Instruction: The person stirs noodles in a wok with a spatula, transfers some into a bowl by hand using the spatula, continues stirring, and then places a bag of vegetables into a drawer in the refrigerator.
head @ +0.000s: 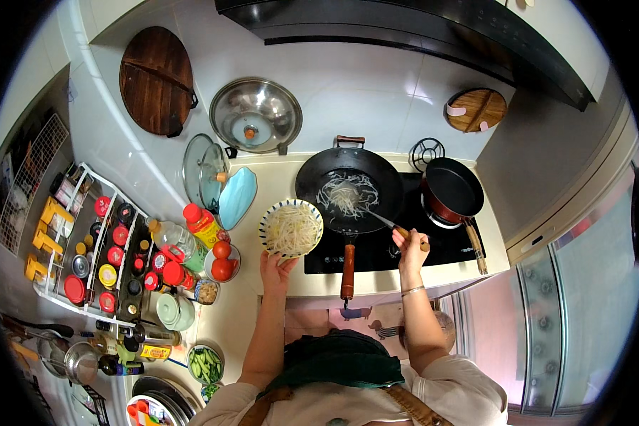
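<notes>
My left hand (277, 271) grips the near rim of a patterned bowl (262, 226) heaped with pale bean sprouts (293, 229). The bowl is held just left of a black wok (388, 175). In my right hand (411, 250) is the wooden handle of a metal cooking utensil (383, 220). Its far end reaches into a loose pile of bean sprouts (346, 197) in the wok and is hidden there. The wok sits on a black glass cooktop (330, 263), its wooden handle (347, 271) pointing towards me.
Right of the wok stands a dark red pan (450, 191). A metal lid (255, 114) leans on the back wall. Tomatoes (222, 269) in a bowl, a jar rack (88, 298) and cut cucumber (205, 365) are on the left. A range hood (404, 32) hangs above.
</notes>
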### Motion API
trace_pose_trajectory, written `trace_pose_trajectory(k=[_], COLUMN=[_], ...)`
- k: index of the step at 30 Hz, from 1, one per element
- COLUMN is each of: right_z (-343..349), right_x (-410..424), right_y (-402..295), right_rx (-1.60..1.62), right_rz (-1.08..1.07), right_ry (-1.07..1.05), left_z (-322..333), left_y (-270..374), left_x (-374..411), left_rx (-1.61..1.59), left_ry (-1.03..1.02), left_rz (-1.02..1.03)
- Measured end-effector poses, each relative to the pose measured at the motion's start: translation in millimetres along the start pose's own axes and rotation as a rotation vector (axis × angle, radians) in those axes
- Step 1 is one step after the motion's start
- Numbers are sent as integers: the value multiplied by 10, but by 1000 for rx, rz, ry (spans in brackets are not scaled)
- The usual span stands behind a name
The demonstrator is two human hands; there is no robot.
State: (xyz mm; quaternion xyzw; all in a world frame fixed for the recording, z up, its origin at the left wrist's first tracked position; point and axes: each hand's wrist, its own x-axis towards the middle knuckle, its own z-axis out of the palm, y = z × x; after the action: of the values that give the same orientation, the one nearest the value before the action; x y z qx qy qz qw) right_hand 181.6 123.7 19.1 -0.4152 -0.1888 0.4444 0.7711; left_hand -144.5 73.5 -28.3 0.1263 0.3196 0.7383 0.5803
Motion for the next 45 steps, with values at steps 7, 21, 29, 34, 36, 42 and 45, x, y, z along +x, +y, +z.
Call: trace_pose_trajectory(k=[7,21,29,34,36,42,45], right_z=[12,782,352,292,358,231,155], right_x=[-55,4,230,139,81,78,74], right_y=[40,-1259,-1173,-1169,-1196,-1022,-823], right_rx=[30,-982,-729,-513,-502,-389,-290], right_rz=[41,-1025,-569,-271,-209,-52,46], right_ry=[-40,-797,-318,-274,-259,-199,-125], left_z=[-37,-185,-205,-162,-136,-131,-134], left_y=[-7,-26,20,29,31,-11,-15], left_x=[6,-10,-42,-75,-84,-72,-79], left_rx=[14,18,15,29,21,-6,1], left_ry=[3,8,38,-22,-27,-33,-23], left_rz=[2,-13,-2,24,27,3,-7])
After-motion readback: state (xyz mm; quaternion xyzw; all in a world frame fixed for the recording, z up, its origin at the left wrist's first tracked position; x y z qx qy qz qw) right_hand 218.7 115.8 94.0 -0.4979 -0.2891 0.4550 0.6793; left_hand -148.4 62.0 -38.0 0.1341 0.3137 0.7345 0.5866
